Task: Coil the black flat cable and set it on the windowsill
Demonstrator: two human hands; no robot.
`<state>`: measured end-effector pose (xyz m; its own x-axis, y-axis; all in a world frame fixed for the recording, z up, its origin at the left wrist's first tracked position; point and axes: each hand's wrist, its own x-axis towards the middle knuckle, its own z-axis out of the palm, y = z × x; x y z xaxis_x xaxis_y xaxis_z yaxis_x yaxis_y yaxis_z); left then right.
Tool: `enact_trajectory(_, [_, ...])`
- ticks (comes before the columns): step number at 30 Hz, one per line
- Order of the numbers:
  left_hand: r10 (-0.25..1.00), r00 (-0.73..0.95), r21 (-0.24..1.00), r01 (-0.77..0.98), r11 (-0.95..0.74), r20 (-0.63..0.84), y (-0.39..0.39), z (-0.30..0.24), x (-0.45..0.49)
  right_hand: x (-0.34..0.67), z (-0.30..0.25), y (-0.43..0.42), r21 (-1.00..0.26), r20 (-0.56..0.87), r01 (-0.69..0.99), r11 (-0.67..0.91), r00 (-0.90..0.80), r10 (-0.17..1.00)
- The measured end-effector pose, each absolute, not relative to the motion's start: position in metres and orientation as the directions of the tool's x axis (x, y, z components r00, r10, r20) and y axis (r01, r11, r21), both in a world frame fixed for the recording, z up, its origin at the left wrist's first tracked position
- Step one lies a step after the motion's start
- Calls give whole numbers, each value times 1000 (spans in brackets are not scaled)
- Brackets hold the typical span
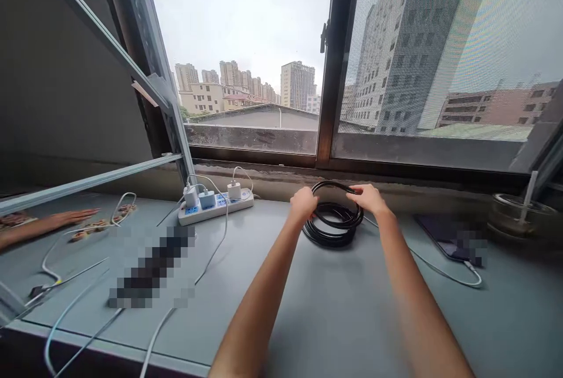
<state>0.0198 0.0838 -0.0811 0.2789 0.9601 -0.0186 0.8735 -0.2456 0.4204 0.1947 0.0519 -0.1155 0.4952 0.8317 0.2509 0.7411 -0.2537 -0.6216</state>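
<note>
A coil of black cable (329, 239) lies on the grey tabletop near the window, its upper loops lifted off the rest. On the left side of these loops, my left hand (303, 203) is closed with the fingers curled round the cable. My right hand (368, 197) pinches the loops from the right, thumb and fingers together at the upper edge. The lower loops rest on the table between my two hands. Fingertips of my left hand are partly hidden behind the knuckles.
A white power strip (216, 206) with several chargers stands left of the coil. White charging cables trail to the front edge. At right lie a phone (444, 237) on a cable and a glass cup (519, 216) with a straw. Another person's hand (74, 218) rests at far left, beyond a metal frame (171, 90).
</note>
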Motion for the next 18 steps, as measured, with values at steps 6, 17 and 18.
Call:
enact_trajectory(6, [942,282,360,911,-203,-181,99,-124,28,205,-156,70,-580,92,732,-358,496,864])
enact_trajectory(17, [961,228,254,950,-183,-160,98,-123,33,217,-165,73,-616,7,685,-389,499,867])
enact_trajectory(18, [963,222,252,951,-179,-154,97,-123,33,217,-164,73,-619,7,678,-395,509,861])
